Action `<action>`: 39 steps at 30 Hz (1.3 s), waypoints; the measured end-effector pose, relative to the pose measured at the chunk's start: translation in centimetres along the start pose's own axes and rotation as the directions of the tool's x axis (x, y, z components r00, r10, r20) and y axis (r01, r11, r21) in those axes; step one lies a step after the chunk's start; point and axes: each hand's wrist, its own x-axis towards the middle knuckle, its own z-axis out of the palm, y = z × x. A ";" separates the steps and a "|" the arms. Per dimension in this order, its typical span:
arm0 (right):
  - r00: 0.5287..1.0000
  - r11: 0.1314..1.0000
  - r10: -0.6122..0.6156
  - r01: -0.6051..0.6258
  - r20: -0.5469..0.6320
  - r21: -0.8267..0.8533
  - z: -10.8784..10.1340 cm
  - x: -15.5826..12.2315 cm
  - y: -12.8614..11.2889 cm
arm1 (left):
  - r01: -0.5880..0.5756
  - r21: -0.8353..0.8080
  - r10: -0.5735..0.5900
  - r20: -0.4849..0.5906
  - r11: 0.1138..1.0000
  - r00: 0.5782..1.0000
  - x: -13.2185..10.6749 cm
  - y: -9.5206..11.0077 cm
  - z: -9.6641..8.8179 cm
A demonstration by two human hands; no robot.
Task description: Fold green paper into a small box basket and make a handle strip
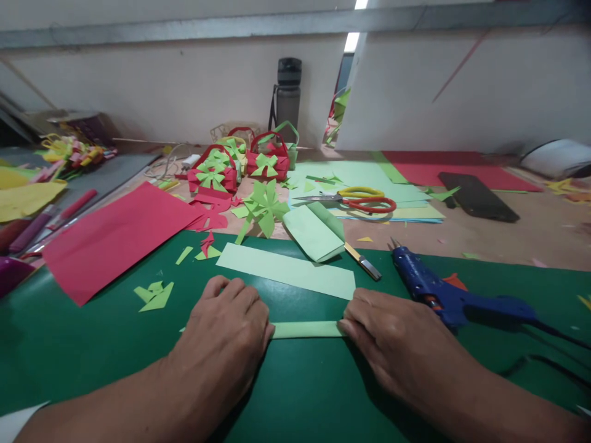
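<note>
A narrow folded strip of light green paper lies on the green cutting mat. My left hand rests palm down on the strip's left end with fingers curled and pressed onto it. My right hand presses the strip's right end with fingertips held together. A wider light green strip lies just beyond both hands. Each hand hides the strip's end beneath it.
A blue glue gun lies right of my right hand. A craft knife, folded green paper, scissors, a red sheet, paper baskets, a phone and a bottle lie farther back.
</note>
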 end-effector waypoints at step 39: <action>0.996 0.971 0.003 0.020 0.094 -0.239 -0.9 0.6 -0.9 | -0.094 0.106 0.076 0.161 0.990 0.984 1.1 -0.1 -1.0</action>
